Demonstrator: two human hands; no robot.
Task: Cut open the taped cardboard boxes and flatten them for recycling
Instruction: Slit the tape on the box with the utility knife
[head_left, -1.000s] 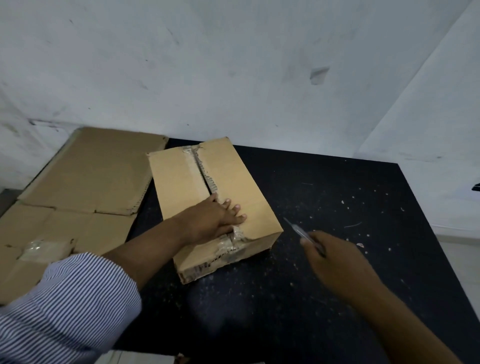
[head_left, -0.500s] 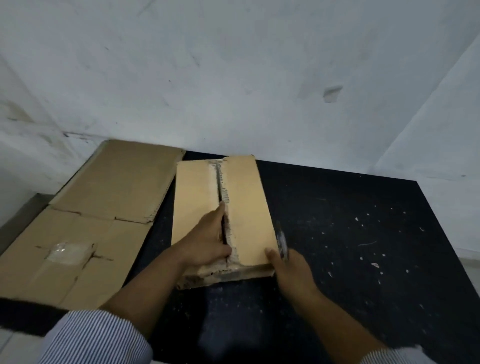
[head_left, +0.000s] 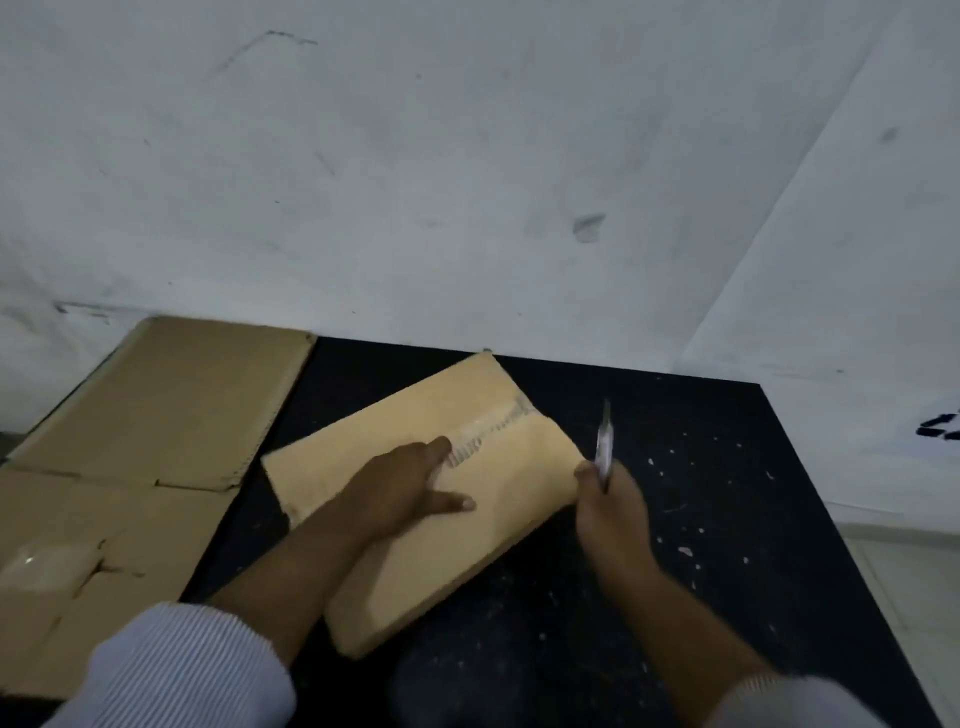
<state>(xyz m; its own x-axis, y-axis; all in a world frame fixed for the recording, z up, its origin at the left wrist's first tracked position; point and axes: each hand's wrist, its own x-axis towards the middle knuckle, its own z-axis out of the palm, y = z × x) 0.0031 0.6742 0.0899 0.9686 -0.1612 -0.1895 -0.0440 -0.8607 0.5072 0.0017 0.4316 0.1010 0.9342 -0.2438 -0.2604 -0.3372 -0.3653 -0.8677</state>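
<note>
Head view: a person in a striped sleeve (head_left: 182, 670) is pressing the left hand (head_left: 400, 488) flat on a cardboard box (head_left: 498, 493) that is lying slantwise at the middle of the dark bench (head_left: 727, 597), its long sides running from 7 o'clock to 1 o'clock. The left grip is lying open, fingers straight and spread on the box's top, the forefinger (head_left: 436, 448) touching the near end of a ragged taped seam (head_left: 493, 431), which is running on toward 2 o'clock. At 3 o'clock of the box, the right hand (head_left: 613, 514) is curling round a slim cutter (head_left: 604, 441), the grip closed on its handle, the blade pointing toward 12 o'clock. The thumb is sitting just beside the box's right-hand corner; blur is hiding whether it is touching. At 9 o'clock, flattened cardboard (head_left: 171, 405) is lying spread over the bench's left edge, apart from the box, with a patch of clear tape (head_left: 41, 564) showing at its 7 o'clock end. Pale specks (head_left: 685, 552) are dotting the bench at 3 o'clock. A scuffed white wall (head_left: 467, 182) is standing behind at 12 o'clock.
</note>
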